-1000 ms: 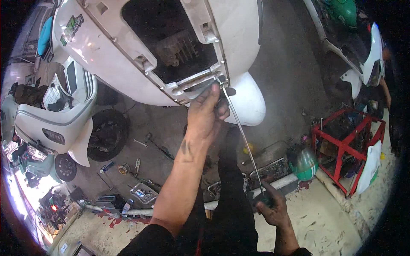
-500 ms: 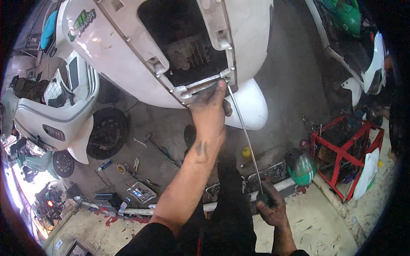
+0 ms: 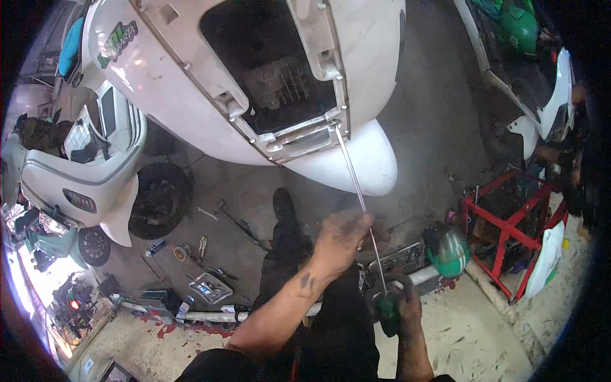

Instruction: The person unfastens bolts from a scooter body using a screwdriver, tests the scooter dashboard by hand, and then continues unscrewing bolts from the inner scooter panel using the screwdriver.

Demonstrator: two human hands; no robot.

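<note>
Steel shaft of the long screwdriver (image 3: 359, 197) runs up and slightly left from our right hand (image 3: 396, 305) to the lower edge of the white scooter body (image 3: 356, 57)'s open bay. Right grip is wrapped tight around the green handle (image 3: 386, 310), low, close to us. Left hand (image 3: 340, 239) sits higher, fingers pinched on the shaft about midway. So the tip lies up and away; left hand is nearer it.
</note>
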